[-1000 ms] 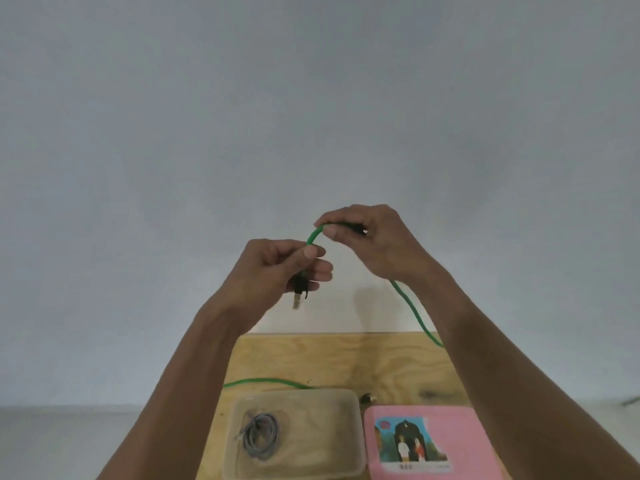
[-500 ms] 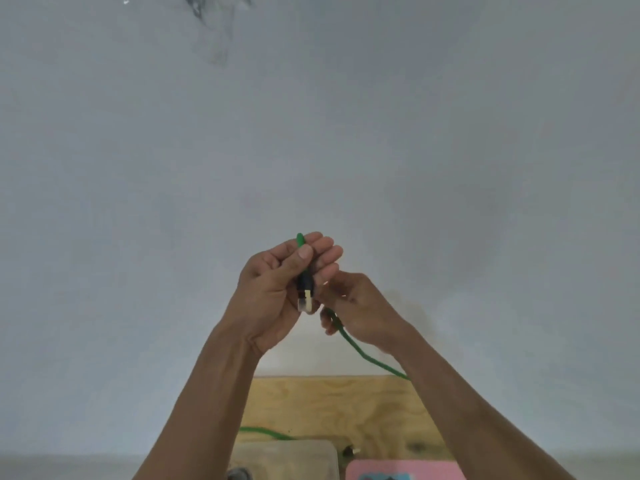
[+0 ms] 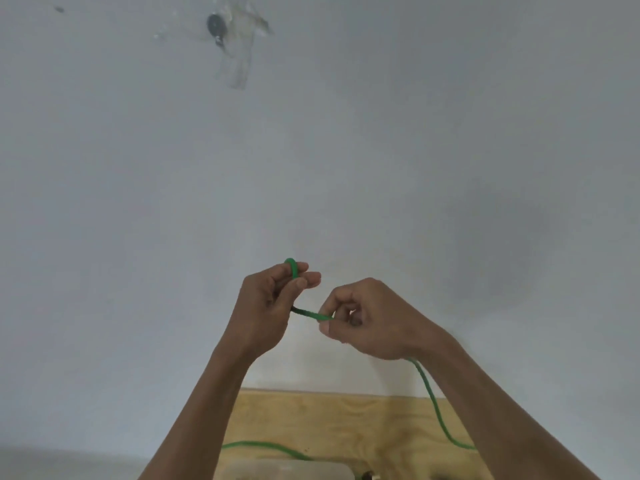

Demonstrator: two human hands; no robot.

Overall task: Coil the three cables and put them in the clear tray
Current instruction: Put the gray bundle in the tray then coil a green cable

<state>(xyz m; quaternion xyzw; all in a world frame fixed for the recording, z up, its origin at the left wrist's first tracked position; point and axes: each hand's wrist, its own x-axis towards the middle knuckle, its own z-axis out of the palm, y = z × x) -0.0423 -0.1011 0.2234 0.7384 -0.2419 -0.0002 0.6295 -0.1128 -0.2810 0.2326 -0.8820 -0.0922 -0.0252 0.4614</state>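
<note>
Both hands are raised in front of the white wall with a green cable. My left hand grips a small loop of it, which sticks out above the fingertips. A short stretch runs across to my right hand, which pinches it between thumb and fingers. From under the right hand the cable hangs down to the wooden table and trails left along it. Only the top rim of the clear tray shows at the bottom edge; its contents are out of view.
The wall fills most of the view, with a dark fixture and tape marks high up. A small connector lies on the table right of the tray.
The view has tilted further up, so the tray and pink box have dropped out of sight. My right hand has drawn away to the right, pulling a stretch of cable out from the left hand.
</note>
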